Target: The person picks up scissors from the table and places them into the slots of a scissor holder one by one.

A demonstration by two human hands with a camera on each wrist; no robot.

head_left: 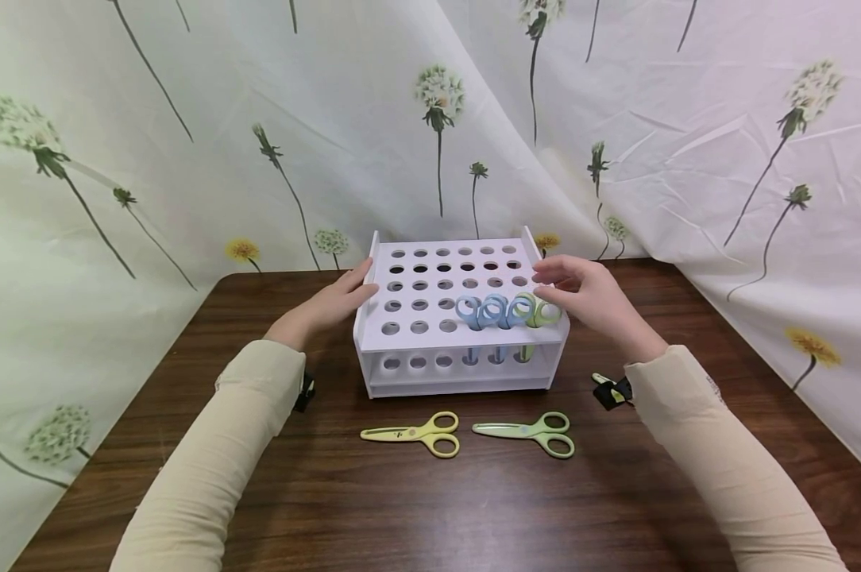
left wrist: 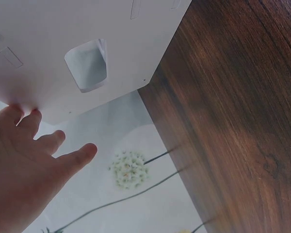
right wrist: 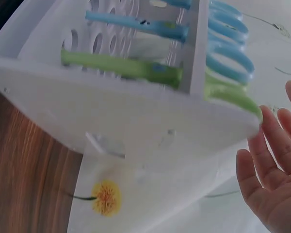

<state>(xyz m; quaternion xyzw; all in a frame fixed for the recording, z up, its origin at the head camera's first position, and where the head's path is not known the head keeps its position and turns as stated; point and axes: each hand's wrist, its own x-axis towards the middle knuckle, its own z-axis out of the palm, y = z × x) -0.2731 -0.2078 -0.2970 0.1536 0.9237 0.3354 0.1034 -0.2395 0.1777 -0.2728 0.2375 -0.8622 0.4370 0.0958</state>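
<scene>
A flowered white cloth (head_left: 373, 103) hangs behind, and in front of it spreads the dark wooden table (head_left: 430, 508). Centre stage, the white rack (head_left: 434, 342) sits upright on the wood, a hand at either side! The left hand (head_left: 333, 302) has its fingers spread, tips against the side panel. The right hand (head_left: 593, 298) keeps its fingers loosely bent and a little apart, pinching nothing, right beside the rim; whether a fingertip touches it, nobody can tell.

To steady this well, both palms should press evenly and low, clear of the handles, so nothing tips. Two blue scissors (head_left: 503, 320) and green scissors (head_left: 534, 320) stand in the front row, handles up. Nearer, yellow scissors (head_left: 422, 433) and light-green scissors (head_left: 541, 430) lie flat, side by side.

And the lettering? Small dark marks on the yellow blade and one blue blade, too tiny to read; no brand legible.
</scene>
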